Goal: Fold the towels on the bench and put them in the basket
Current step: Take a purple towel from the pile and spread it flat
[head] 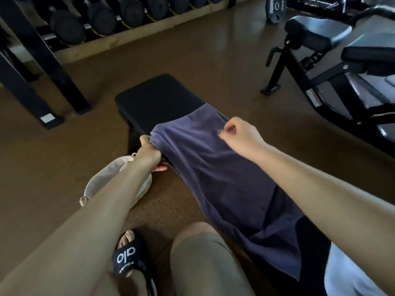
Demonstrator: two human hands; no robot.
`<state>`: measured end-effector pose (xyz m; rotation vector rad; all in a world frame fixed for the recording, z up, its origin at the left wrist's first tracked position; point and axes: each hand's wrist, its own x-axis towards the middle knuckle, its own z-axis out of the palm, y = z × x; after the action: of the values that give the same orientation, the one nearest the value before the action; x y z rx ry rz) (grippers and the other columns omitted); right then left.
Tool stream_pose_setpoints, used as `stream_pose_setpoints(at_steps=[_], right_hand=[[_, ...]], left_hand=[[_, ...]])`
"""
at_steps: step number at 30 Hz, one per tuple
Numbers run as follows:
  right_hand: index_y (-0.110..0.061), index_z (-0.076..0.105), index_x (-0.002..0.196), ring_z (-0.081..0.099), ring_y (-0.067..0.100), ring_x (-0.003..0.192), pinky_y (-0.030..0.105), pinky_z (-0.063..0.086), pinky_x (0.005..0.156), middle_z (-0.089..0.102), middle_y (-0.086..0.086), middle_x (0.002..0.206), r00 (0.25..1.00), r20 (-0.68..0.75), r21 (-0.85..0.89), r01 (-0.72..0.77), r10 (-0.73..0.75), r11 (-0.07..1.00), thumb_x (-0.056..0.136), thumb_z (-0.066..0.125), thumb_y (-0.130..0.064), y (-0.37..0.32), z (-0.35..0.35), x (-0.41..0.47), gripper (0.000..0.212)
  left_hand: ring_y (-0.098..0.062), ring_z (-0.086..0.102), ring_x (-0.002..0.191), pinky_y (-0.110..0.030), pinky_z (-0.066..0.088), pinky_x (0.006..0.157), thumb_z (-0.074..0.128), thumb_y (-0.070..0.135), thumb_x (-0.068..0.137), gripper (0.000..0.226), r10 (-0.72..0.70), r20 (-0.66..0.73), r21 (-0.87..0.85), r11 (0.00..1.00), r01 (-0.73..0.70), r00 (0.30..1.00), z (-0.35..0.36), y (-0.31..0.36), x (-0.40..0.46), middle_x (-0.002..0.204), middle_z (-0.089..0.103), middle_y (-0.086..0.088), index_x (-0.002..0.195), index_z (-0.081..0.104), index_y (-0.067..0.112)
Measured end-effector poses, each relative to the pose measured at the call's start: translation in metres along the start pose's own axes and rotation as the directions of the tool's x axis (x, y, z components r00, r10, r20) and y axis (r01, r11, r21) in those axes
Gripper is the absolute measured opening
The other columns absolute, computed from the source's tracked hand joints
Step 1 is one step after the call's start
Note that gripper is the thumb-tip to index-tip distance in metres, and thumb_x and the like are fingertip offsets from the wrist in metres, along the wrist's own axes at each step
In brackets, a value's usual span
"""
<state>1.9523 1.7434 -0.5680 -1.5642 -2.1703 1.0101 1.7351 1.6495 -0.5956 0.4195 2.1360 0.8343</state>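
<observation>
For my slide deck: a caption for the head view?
Both hands grip a purple towel spread along the black bench.

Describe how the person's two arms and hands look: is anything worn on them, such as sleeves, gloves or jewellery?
Both forearms are bare up to the frame edge: no sleeves, gloves, watch or bracelets show. The left hand and the right hand carry no visible rings. A fingernail on the right hand looks dark, perhaps painted; the picture is too blurred to be sure.

Item count: one purple towel (pixel 213 167) on one black worktop (pixel 158 97); one pale towel (pixel 350 274) at the near end; one cream basket (pixel 102 178) on the floor; two hands: left hand (pixel 149 152), right hand (pixel 237 133); one sandalled foot (pixel 128 255).
</observation>
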Motion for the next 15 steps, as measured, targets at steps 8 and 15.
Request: stream_pose_setpoints(at_steps=[8,15], right_hand=[[-0.022,0.048,0.139,0.054,0.007,0.082,0.024,0.041,0.059,0.058,-0.004,0.116,0.993,0.053,0.034,-0.109,0.107,0.993,0.104,0.049,-0.045,-0.02,0.031,0.106,0.043],[-0.023,0.057,0.115,0.058,0.013,0.088,0.029,0.04,0.062,0.058,-0.006,0.104,0.996,0.08,-0.024,-0.043,0.045,0.999,0.096,0.062,-0.041,-0.029,0.053,0.139,0.027]], left_hand=[[-0.029,0.073,0.087,-0.037,0.062,0.062,0.045,0.029,0.108,0.033,-0.055,0.288,-0.167,0.98,0.106,0.956,-0.036,-0.016,0.011,0.104,0.071,-0.017,0.119,0.063,0.004],[-0.019,0.063,0.089,-0.033,0.056,0.08,0.047,0.003,0.104,0.017,0.178,0.156,-0.433,0.896,-0.095,0.972,-0.032,-0.013,0.033,0.094,0.062,-0.003,0.117,0.055,0.01]])
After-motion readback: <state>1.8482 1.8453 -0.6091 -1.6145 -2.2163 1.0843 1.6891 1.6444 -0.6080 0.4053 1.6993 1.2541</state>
